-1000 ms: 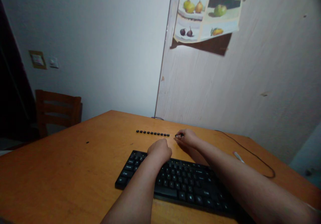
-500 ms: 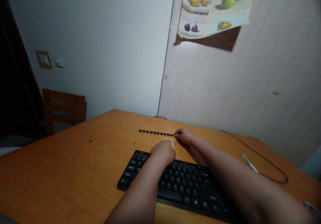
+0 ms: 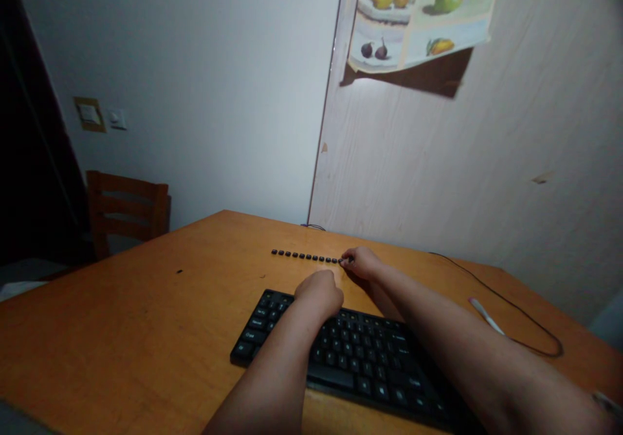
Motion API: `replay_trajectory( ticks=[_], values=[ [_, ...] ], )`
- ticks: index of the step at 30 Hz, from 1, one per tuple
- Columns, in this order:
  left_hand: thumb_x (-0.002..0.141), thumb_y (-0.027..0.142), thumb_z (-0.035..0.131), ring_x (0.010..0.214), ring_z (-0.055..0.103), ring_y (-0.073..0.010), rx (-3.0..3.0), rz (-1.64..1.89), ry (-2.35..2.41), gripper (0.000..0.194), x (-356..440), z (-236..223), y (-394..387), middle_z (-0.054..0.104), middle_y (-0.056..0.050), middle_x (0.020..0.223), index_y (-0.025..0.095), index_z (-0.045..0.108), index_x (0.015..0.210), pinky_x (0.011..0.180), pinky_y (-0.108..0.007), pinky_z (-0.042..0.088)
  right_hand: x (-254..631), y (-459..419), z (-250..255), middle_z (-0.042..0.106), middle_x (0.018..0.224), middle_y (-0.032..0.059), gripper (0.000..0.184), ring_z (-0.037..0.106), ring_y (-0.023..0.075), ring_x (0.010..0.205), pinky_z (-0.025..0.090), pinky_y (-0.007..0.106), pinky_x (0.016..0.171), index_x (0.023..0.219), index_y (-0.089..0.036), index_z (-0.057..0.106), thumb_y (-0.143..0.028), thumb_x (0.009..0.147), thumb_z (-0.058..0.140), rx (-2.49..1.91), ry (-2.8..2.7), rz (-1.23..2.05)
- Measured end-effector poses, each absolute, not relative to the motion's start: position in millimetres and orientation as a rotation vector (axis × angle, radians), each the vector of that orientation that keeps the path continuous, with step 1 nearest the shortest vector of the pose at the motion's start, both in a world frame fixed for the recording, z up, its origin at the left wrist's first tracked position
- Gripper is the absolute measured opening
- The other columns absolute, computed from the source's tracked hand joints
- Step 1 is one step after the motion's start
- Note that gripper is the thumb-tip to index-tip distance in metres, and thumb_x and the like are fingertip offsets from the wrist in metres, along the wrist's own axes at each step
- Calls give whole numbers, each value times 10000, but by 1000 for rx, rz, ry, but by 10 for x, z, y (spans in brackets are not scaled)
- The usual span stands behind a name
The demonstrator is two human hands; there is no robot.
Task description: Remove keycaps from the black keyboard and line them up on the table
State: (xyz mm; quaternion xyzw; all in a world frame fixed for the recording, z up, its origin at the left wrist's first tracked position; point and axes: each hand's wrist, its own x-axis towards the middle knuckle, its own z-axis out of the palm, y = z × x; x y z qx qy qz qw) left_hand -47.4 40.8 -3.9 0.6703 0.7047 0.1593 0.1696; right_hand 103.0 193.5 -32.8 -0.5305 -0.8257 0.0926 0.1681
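A row of small black keycaps runs across the far part of the table. At the row's right end, my right hand pinches a keycap between thumb and fingertips, right at the tabletop. A black keyboard lies tilted in view, nearer to me, partly covered by both forearms. My left hand is closed over the keyboard's far edge. Its fingertips are turned away from view, so anything inside them is hidden.
The wooden table holds a small dark piece at the left. On the right lies a white-ended dark cable. A wooden chair stands beyond the left edge. Fruit pictures hang on the wall.
The view has shifted slightly. Both hands keep nearly the same places, and the right hand remains at the row's right end.
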Motion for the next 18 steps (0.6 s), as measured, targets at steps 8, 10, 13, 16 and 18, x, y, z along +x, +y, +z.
replay_trajectory(
  ticks=[8, 10, 13, 16, 18],
  values=[
    [752, 273, 512, 957, 640, -308, 1894, 435, 2001, 249, -461, -24, 395, 682, -151, 1051, 185, 653, 937, 744, -359, 486, 1254, 1668, -81, 713, 802, 65, 305, 636, 213, 772, 444, 278, 675, 787, -177, 716, -404, 832, 518, -1420, -2112, 303],
    [754, 271, 511, 950, 642, -308, 1897, 424, 2007, 244, -461, -31, 402, 684, -148, 1043, 186, 653, 932, 736, -358, 483, 1341, 1512, -14, 678, 713, 47, 342, 617, 194, 695, 429, 264, 600, 742, -171, 680, -405, 852, 457, -1415, -2034, 319],
    [758, 269, 510, 946, 643, -307, 1908, 439, 2006, 244, -465, -39, 415, 684, -151, 1035, 186, 652, 938, 729, -358, 481, 1475, 1214, 71, 616, 641, 20, 265, 562, 154, 600, 391, 240, 525, 729, -180, 615, -384, 824, 473, -1352, -1848, 422],
    [758, 263, 511, 933, 644, -303, 1917, 452, 1997, 243, -469, -45, 425, 681, -152, 1039, 185, 649, 941, 720, -356, 480, 1611, 893, 142, 536, 547, -36, 178, 446, 108, 457, 322, 220, 442, 756, -206, 534, -372, 737, 594, -1313, -1644, 677],
    [759, 264, 508, 932, 643, -301, 1924, 459, 1997, 239, -470, -49, 430, 679, -148, 1045, 188, 647, 938, 715, -353, 480, 1700, 695, 180, 518, 531, -50, 242, 399, 94, 412, 278, 216, 405, 768, -210, 519, -400, 698, 653, -1337, -1614, 847]
  ],
)
